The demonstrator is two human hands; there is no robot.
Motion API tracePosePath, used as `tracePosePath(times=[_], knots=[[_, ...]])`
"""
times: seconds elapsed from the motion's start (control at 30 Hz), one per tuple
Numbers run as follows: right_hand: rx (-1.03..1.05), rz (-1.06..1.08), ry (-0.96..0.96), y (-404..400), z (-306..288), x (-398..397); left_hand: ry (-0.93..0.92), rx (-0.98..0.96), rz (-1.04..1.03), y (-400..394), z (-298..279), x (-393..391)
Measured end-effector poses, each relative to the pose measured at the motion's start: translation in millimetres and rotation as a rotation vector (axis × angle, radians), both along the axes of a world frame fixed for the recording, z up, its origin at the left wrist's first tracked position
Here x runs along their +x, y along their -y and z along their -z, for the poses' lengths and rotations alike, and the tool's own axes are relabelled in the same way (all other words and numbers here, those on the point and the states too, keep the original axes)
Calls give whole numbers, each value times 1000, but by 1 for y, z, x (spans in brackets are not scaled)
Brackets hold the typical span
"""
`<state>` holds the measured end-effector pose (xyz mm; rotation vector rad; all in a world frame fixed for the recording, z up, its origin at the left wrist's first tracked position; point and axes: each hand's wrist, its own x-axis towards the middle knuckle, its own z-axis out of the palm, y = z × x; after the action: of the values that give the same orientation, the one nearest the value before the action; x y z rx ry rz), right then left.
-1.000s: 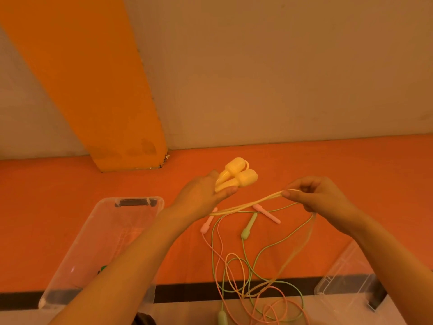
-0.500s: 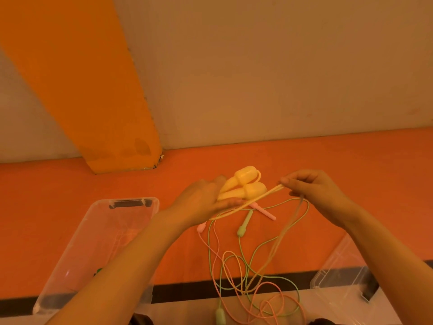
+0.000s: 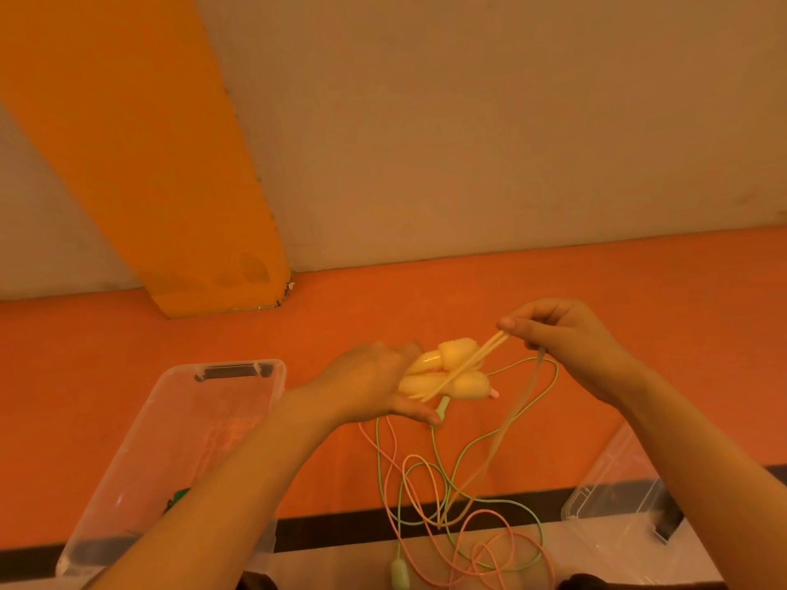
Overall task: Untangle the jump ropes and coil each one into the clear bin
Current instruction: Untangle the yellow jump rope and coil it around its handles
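Handles (image 3: 447, 372) of the yellow rope were gripped in the left hand (image 3: 374, 389), long axis pointing right — its cord (image 3: 481, 357) was pinched just beyond by the right hand (image 3: 566, 338), the clear bin (image 3: 191, 453) lying at the floor's left edge.

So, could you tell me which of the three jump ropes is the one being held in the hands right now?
The yellow rope: the left hand holds both its handles and the right hand pinches its cord. The pink rope and green rope lie loose below.
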<state>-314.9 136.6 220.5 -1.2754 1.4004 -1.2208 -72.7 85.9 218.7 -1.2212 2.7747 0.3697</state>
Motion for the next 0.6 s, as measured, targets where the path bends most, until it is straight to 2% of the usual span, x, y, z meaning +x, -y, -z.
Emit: tracePosePath(times=[0.3,0.6], knots=[[-2,9,18,5,1,0,30,-14,147,-8,1,-7],[14,-33,-42,16,5,4,60,-94,284,-23,-1,-16]])
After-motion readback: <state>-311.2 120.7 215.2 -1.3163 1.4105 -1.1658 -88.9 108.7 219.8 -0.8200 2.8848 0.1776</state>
